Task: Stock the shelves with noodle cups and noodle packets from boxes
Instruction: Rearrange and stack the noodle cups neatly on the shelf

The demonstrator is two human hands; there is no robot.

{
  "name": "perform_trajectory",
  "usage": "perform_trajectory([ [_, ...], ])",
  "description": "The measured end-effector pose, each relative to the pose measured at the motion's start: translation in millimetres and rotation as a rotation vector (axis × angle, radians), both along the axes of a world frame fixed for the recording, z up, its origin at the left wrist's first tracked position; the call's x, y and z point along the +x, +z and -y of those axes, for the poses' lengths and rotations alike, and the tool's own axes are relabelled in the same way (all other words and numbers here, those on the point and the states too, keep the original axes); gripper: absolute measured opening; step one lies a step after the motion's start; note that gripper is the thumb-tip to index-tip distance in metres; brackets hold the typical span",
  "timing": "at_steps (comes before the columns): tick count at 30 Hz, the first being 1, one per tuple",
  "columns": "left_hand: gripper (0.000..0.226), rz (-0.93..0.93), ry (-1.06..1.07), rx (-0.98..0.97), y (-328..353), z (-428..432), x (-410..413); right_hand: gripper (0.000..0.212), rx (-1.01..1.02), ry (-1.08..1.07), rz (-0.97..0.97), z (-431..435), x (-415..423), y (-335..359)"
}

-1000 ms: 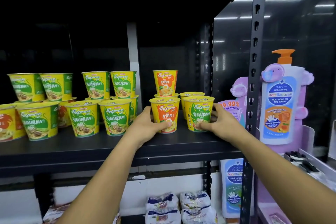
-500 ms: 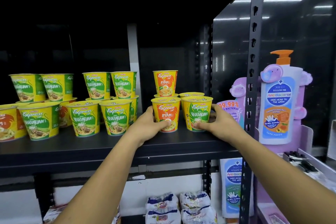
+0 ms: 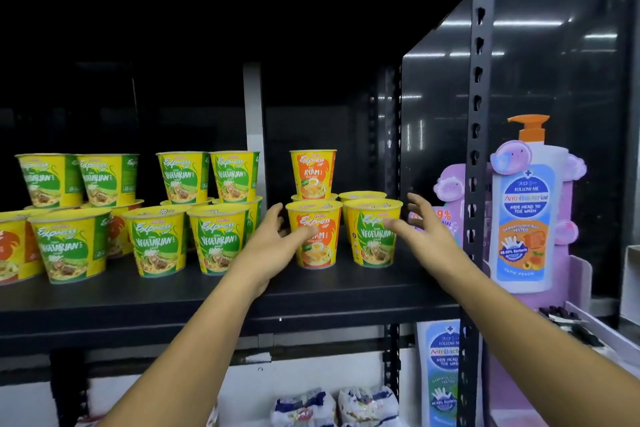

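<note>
Orange noodle cup (image 3: 314, 236) and green noodle cup (image 3: 373, 234) stand side by side on the black shelf (image 3: 311, 295), right end of the row. Left hand (image 3: 277, 246) at orange cup's 9 o'clock, grip open, thumb across its front. Right hand (image 3: 420, 229) at green cup's 3 o'clock, fingers spread, holding nothing. More cups toward 9 o'clock; wash bottle (image 3: 524, 215) at 3 o'clock.

Shelf (image 3: 311, 291): matt black metal, smooth. Noodle cups (image 3: 221, 239): glossy printed paper/plastic, foil-look lids. Noodle packets (image 3: 304, 409): crinkly plastic film. Side panel (image 3: 436, 107): glossy, reflective. Upright post (image 3: 478, 114): perforated metal.
</note>
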State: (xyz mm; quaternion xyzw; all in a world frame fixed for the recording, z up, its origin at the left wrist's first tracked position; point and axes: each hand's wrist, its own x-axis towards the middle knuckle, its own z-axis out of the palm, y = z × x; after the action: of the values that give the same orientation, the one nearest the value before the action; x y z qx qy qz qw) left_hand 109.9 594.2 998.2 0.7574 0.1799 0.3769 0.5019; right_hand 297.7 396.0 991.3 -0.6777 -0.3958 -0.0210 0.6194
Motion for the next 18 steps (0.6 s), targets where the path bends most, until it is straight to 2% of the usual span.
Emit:
perform_trajectory([
  [3,0.081,0.185,0.075,-0.042,12,0,1,0.063,0.113,-0.006,-0.028,-4,3,21],
  [5,0.075,0.222,0.099,-0.036,27,-4,7,0.06,0.093,0.007,-0.051,-12,6,42],
  [10,0.075,0.016,0.166,0.052,67,-17,29,0.056,-0.23,0.038,-0.107,-37,17,91],
  [16,0.081,-0.26,0.172,-0.018,85,-42,51,0.081,-0.519,-0.016,-0.057,-76,39,109],
  [18,0.073,-0.31,0.164,-0.028,86,-50,56,0.089,-0.611,-0.023,-0.027,-81,37,112],
])
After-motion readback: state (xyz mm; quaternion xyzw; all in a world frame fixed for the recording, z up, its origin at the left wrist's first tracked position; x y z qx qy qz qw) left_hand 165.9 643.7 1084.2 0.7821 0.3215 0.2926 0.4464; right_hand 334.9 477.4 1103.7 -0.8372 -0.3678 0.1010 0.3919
